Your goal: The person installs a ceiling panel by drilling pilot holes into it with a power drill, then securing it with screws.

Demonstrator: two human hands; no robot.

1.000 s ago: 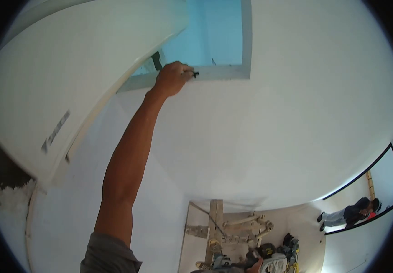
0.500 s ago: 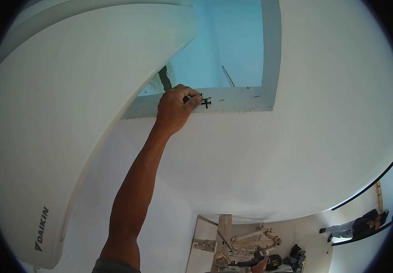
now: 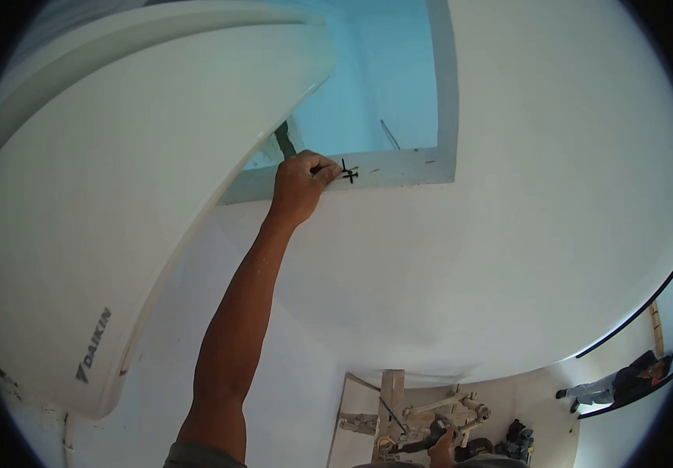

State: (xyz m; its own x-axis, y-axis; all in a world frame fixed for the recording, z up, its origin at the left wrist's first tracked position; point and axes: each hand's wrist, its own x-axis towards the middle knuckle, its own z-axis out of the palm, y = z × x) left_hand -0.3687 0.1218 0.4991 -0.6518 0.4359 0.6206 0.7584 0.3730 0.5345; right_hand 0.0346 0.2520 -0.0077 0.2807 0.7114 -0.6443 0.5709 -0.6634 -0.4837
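Note:
My left hand (image 3: 302, 186) reaches up to the grey ledge (image 3: 407, 168) below a blue-lit recess. Its thumb and forefinger are pinched together at a small cluster of black screws (image 3: 350, 176) lying crosswise on the ledge. The fingertips cover the near end of one screw. Just left of the wrist, the curved edge of a white Daikin air conditioner (image 3: 157, 140) runs down past the ledge. My right hand is out of sight.
A thin stick (image 3: 390, 134) leans inside the recess. Far below are a wooden post (image 3: 389, 405), jumbled timber (image 3: 446, 404) and dark tools (image 3: 517, 441) on the floor. A person (image 3: 625, 386) appears at the lower right, by the wall.
The view has shifted, moving the recess and ledge slightly left and the air conditioner's lettering up and right. My left hand stays pinched at the screws.

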